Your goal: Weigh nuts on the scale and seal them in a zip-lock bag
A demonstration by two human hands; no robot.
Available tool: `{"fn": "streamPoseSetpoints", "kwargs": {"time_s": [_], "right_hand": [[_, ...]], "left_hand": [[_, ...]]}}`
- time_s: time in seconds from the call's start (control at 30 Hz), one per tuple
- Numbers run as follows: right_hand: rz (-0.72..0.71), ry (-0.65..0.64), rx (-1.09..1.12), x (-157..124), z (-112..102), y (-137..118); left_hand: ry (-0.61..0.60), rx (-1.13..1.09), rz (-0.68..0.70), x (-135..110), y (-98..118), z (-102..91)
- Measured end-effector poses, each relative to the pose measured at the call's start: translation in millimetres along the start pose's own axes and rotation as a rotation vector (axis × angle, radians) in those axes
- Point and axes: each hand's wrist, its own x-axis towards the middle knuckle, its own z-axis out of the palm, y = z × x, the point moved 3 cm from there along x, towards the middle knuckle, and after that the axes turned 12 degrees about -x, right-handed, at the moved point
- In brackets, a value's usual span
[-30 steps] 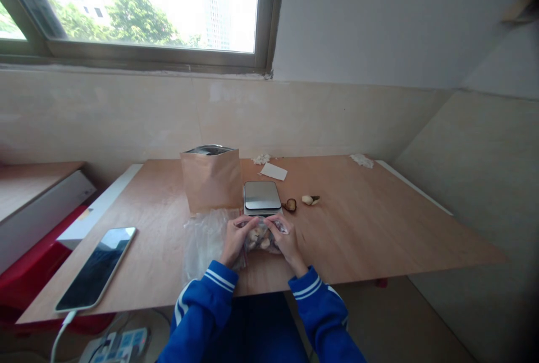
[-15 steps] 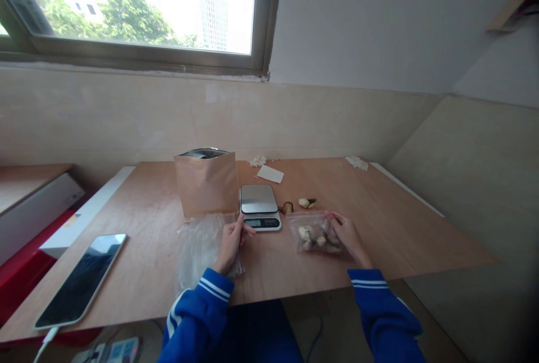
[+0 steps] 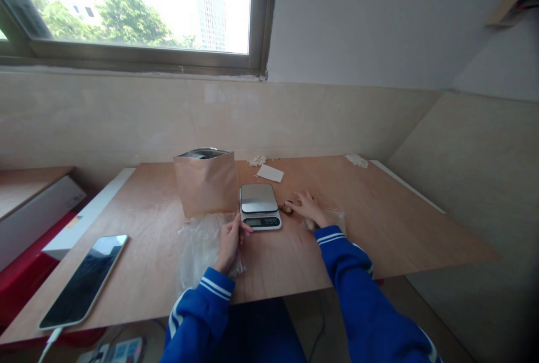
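My left hand (image 3: 231,242) rests on a stack of clear plastic bags (image 3: 197,248), its fingers curled and pinching the stack's right edge, just left of a small digital scale (image 3: 259,205). To the right of the scale, my right hand (image 3: 309,207) lies low over the table with fingers stretched out. Its fingertips are at a dark brown dried piece (image 3: 288,208). A filled clear bag (image 3: 334,218) of pale pieces lies on the table beside my right wrist, partly hidden by the sleeve. An open brown paper pouch (image 3: 206,183) stands upright behind the bags.
A phone (image 3: 84,280) on a cable lies at the wooden table's (image 3: 400,228) near left corner. A white card (image 3: 270,173) and white scraps (image 3: 357,161) sit near the back wall. A white box (image 3: 80,223) and a red thing (image 3: 21,273) flank the left side.
Both hands held the filled bag in front of the scale. My right hand carried it to the right, let it go on the table, and now reaches toward the loose pieces. My left hand stayed on the bags.
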Motion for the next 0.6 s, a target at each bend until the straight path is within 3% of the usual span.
{"fn": "streamPoseSetpoints", "kwargs": {"time_s": [0.1, 0.27, 0.4, 0.6], "right_hand": [[0.035, -0.058, 0.021, 4, 8, -7], [-0.096, 0.021, 0.072, 5, 8, -11], [-0.112, 0.065, 0.015, 1, 10, -10], [-0.264, 0.057, 0.047, 12, 5, -10]], "left_hand": [[0.035, -0.021, -0.014, 0, 1, -0.5], [0.063, -0.045, -0.029, -2, 2, -0.2], [0.088, -0.081, -0.036, -1, -2, -2.9], [0.087, -0.088, -0.051, -2, -5, -3.4]]}}
